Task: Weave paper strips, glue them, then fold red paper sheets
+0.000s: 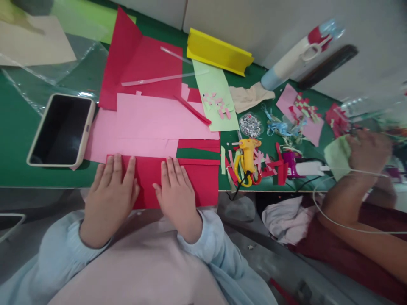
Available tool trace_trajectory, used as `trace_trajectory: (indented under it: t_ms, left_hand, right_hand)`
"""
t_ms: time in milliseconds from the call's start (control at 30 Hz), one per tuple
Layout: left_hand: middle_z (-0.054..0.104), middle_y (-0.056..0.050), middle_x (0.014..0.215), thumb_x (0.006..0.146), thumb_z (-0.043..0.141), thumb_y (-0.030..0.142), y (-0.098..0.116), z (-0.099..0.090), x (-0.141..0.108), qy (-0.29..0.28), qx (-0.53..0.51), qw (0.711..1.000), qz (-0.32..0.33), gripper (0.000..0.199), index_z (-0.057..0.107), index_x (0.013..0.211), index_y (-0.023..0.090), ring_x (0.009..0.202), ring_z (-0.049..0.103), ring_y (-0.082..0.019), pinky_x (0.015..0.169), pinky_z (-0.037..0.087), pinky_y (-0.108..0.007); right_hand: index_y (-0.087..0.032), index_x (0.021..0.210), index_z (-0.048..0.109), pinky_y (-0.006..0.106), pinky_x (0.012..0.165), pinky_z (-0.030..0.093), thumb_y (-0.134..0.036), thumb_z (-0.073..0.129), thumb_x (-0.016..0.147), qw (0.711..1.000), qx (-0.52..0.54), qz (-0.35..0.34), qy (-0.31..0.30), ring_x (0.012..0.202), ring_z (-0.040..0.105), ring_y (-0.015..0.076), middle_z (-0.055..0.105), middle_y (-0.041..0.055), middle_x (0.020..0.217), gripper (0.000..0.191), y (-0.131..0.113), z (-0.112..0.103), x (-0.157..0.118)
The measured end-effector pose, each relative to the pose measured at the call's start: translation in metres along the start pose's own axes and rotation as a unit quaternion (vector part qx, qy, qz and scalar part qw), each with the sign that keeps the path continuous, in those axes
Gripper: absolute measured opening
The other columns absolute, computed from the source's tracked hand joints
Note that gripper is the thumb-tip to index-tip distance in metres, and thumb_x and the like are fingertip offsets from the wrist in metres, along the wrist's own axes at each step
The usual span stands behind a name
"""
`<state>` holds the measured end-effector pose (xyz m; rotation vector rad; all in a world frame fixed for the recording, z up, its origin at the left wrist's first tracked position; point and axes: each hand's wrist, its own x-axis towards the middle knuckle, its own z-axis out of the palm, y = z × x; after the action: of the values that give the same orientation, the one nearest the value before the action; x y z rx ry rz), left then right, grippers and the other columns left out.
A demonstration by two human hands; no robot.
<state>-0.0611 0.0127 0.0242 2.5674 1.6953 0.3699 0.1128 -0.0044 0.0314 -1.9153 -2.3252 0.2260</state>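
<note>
Both my hands lie flat on a red sheet of paper (148,184) at the table's near edge, part of it overhanging. My left hand (110,192) presses its left side, fingers stretched forward. Over the middle, my right hand (177,190) rests with its fingers extended and thumb apart. Along the sheet's far edge a narrow folded strip (199,162) shows to the right of my right hand. Just beyond lie pink paper sheets (159,116), with a thin folded red strip (193,110) on top.
A phone (60,130) lies at the left. To the right are a yellow glue gun (249,152), scissors (243,176), paper scraps and a dish of small pieces (250,125). A bottle (295,55) stands behind. A co-worker's hand (369,148) holds light green paper at far right.
</note>
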Motion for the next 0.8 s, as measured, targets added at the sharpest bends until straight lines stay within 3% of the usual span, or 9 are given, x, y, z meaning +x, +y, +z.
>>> trace_trajectory:
  t_ms: [133, 233, 367, 567, 800]
  left_hand:
    - [0.044, -0.025, 0.151, 0.095, 0.042, 0.016, -0.003, 0.005, -0.001, 0.025, -0.009, 0.996, 0.08, 0.062, 0.027, 0.155, 0.006, 0.144, 0.039, -0.034, 0.119, 0.035, -0.053]
    - [0.048, -0.021, 0.149, 0.094, 0.039, 0.012, -0.003, 0.009, 0.0, 0.021, -0.004, 0.989, 0.143, 0.058, 0.036, 0.152, 0.005, 0.142, 0.043, -0.03, 0.119, 0.036, -0.048]
    - [0.047, -0.021, 0.15, 0.093, 0.036, 0.009, 0.001, 0.009, 0.003, -0.004, 0.005, 0.985, 0.171, 0.055, 0.043, 0.147, 0.001, 0.144, 0.039, -0.03, 0.121, 0.035, -0.047]
    - [0.045, -0.028, 0.15, 0.093, 0.039, 0.013, 0.002, 0.006, 0.004, 0.009, 0.031, 0.992, 0.122, 0.056, 0.041, 0.145, -0.007, 0.142, 0.042, -0.036, 0.118, 0.038, -0.049]
    - [0.046, -0.032, 0.148, 0.093, 0.042, 0.02, -0.02, 0.002, -0.001, 0.015, 0.037, 0.998, 0.053, 0.062, 0.035, 0.148, -0.007, 0.142, 0.042, -0.039, 0.116, 0.039, -0.052]
  right_hand:
    - [-0.004, 0.153, 0.036, 0.042, 0.122, 0.033, -0.038, 0.033, 0.105, 0.999, 0.003, -0.043, 0.0, 0.15, 0.031, 0.0261, 0.034, 0.0163, 0.16, 0.059, -0.011, 0.004, 0.005]
    - [-0.006, 0.154, 0.035, 0.042, 0.122, 0.033, -0.036, 0.034, 0.105, 0.999, 0.003, -0.042, 0.002, 0.151, 0.03, 0.0257, 0.035, 0.0136, 0.161, 0.058, -0.009, 0.007, 0.006]
    - [-0.009, 0.155, 0.032, 0.043, 0.122, 0.032, -0.032, 0.033, 0.104, 0.999, 0.007, -0.045, 0.007, 0.152, 0.026, 0.0247, 0.032, 0.0095, 0.162, 0.056, -0.005, 0.011, 0.004]
    - [-0.007, 0.156, 0.029, 0.043, 0.123, 0.029, -0.034, 0.032, 0.105, 0.999, -0.002, -0.049, 0.013, 0.152, 0.026, 0.0255, 0.028, 0.0108, 0.164, 0.059, -0.005, 0.016, 0.003]
    - [-0.007, 0.156, 0.028, 0.042, 0.123, 0.029, -0.037, 0.028, 0.105, 0.998, -0.004, -0.051, 0.022, 0.152, 0.027, 0.0257, 0.028, 0.0101, 0.164, 0.059, -0.006, 0.017, 0.003]
